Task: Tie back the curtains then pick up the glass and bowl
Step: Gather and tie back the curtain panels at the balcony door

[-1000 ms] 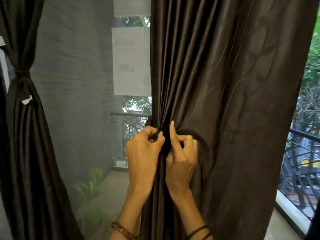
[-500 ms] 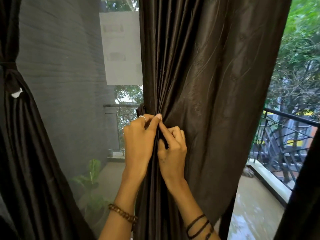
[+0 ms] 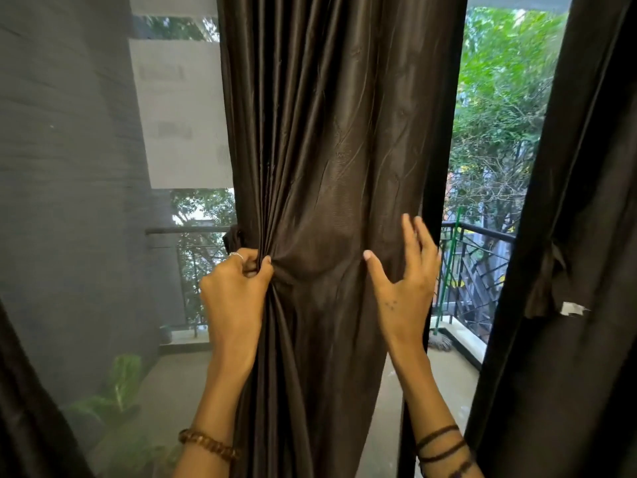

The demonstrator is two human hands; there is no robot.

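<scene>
The middle curtain (image 3: 331, 167) was pinched at its left edge by the left hand (image 3: 234, 291), fingers (image 3: 253, 267) curled round bunched pleats, apparently so the gather would be kept in place. The right hand (image 3: 405, 288) was spread flat on the cloth near its right edge, fingers straight and grasping nothing, seemingly to sweep the loose width inward. No glass or bowl was seen.

3 dark curtains (image 3: 331, 132); 2 hands (image 3: 234, 294); 1 potted plant (image 3: 120, 391).
</scene>
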